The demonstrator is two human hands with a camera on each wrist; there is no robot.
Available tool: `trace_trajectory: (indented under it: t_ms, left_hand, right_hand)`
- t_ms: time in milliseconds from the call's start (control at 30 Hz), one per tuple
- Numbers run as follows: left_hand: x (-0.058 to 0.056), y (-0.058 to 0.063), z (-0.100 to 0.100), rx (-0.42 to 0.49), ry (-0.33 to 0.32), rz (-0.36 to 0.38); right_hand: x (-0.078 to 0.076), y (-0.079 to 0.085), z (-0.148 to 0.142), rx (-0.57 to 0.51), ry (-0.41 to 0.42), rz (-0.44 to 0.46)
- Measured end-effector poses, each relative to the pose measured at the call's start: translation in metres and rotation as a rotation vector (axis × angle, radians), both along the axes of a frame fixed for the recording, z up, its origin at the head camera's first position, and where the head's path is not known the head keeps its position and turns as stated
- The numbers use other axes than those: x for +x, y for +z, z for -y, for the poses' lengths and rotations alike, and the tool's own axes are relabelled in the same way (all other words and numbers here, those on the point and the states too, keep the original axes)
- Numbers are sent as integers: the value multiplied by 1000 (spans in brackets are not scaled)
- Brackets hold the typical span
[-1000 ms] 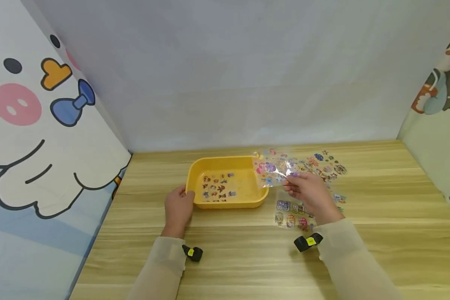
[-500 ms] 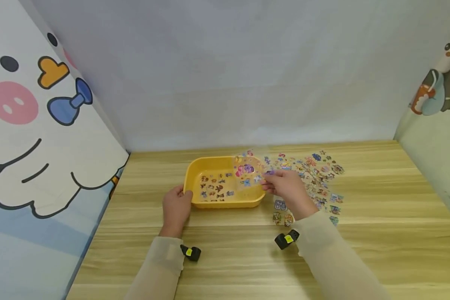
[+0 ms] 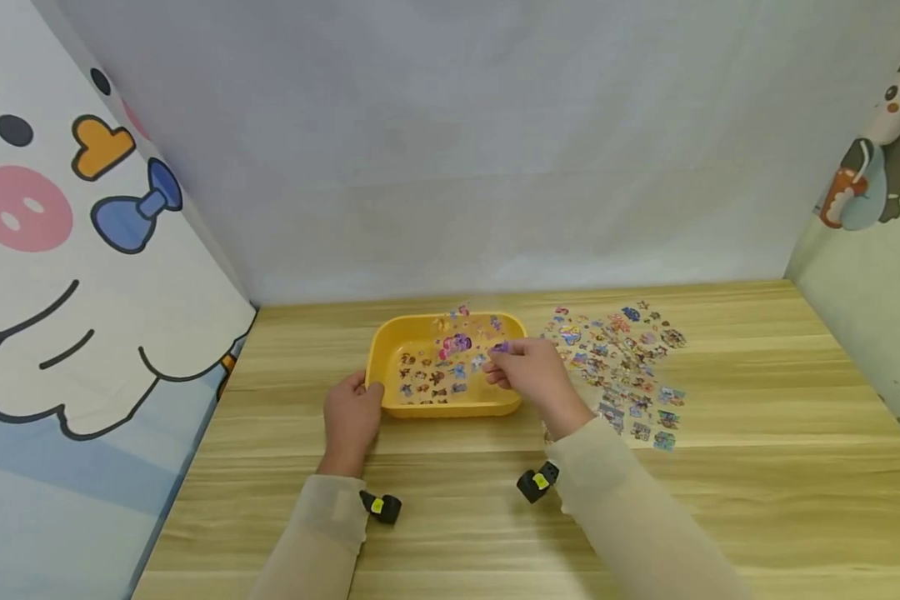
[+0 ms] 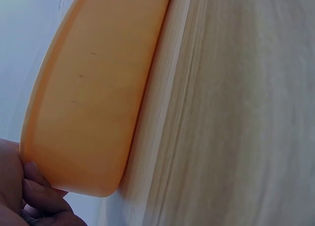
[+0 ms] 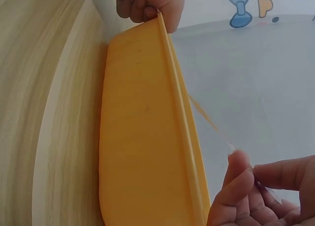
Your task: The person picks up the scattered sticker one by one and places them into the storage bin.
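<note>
A yellow plastic tray (image 3: pixel 450 411) stands on the table, with a clear sticker sheet (image 3: pixel 420 387) of small brown and blue figures lying inside. My left hand (image 3: pixel 351 421) grips the tray's left end, thumb over the rim; in the left wrist view its fingers (image 4: pixel 47 199) curl against the outer wall. Between thumb and fingers, my right hand (image 3: pixel 536 379) pinches another transparent sticker sheet (image 3: pixel 456 344) with pink and purple figures, held over the right half of the tray. From the right wrist view, this sheet (image 5: pixel 211 120) slopes down past the tray's rim.
Several clear sticker sheets (image 3: pixel 626 358) lie overlapping on the wooden table (image 3: pixel 450 517), right of the tray. A pale backdrop (image 3: pixel 495 150) rises behind the table. Cartoon-printed panels (image 3: pixel 120 333) stand at the left and right sides.
My right hand has carried the pinched sticker sheet left, from the tray's right edge to over its inside. My left hand keeps its grip on the tray.
</note>
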State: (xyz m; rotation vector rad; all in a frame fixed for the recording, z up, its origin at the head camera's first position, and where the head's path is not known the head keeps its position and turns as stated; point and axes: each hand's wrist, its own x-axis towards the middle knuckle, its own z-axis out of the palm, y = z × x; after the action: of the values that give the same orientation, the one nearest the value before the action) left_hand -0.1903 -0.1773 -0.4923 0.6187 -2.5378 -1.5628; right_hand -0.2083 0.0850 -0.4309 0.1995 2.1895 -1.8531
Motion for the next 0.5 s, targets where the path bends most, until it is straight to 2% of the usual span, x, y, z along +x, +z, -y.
trace_trajectory:
  t_ms: [167, 400, 500]
  left_hand:
    - [0, 0, 0, -3, -3, 3]
    - [-1, -1, 0, 2, 7, 5]
    - [-1, -1, 1, 1, 7, 6]
  right_hand:
    - [-1, 2, 10, 41, 21, -12]
    - [0, 3, 17, 221, 104, -66]
    - [1, 3, 19, 253, 118, -67]
